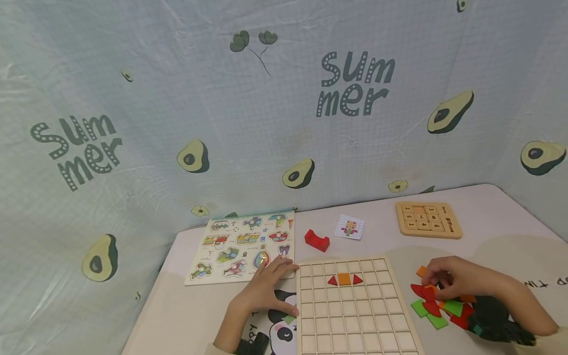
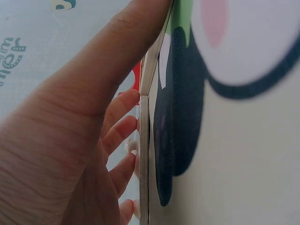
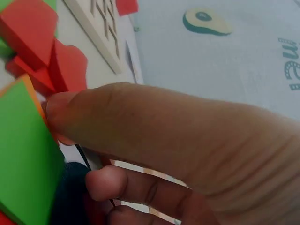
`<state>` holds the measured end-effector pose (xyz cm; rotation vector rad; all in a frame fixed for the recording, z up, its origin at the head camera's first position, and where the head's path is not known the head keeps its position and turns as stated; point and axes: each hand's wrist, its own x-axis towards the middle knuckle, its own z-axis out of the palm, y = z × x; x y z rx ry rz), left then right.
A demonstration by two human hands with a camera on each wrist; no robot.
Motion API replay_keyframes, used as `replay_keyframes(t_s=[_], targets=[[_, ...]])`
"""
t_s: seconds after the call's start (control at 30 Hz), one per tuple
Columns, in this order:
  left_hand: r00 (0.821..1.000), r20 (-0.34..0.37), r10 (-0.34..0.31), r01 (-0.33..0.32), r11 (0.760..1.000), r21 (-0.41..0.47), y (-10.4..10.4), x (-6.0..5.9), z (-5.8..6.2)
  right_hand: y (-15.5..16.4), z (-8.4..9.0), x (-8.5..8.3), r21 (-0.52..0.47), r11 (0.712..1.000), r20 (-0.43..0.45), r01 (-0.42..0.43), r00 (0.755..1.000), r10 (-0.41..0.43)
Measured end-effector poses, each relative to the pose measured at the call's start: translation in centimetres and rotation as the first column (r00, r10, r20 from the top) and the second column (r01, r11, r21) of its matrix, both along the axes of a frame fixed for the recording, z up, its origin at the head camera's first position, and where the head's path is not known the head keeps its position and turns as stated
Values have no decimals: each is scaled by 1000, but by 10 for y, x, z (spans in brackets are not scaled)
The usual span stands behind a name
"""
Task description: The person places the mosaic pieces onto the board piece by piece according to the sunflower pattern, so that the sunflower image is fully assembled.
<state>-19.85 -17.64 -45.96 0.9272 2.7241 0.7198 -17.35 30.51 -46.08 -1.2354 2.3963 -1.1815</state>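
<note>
The grid board [image 1: 355,310] lies flat in front of you, its long axis running from you toward 12 o'clock. Near its far end sit an orange square [image 1: 344,279] and two red triangles [image 1: 332,281]. Your left hand [image 1: 268,288] rests open against the board's 9 o'clock edge, fingers straight. At 3 o'clock, your right hand [image 1: 452,278] curls into the pile of pieces [image 1: 437,305]; it seems to pinch an orange one, though the view is too close to be sure.
</note>
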Motion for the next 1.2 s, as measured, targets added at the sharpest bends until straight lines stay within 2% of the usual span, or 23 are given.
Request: replay_keyframes(t_s=[0.43,0.73,0.87,1.03,1.2], targets=[[1000,3,2,-2,1000,5,-1,-1,-2,-6,-2,0,35,997,-107,67,992,-63],[1000,11,11,-11,1000,-2,0,-1,-1,-4,3,1,37,993,-136,116,985,-110],[1000,17,7,-7,1000,-1,-1,-1,-1,-7,5,0,1,996,-138,86,987,-85],[1000,20,1,-1,1000,2,-1,0,-1,-15,6,-1,-81,997,-118,-2,993,-7],[1000,28,3,-3,1000,8,0,0,0,-30,12,1,-87,996,-113,-14,994,4]])
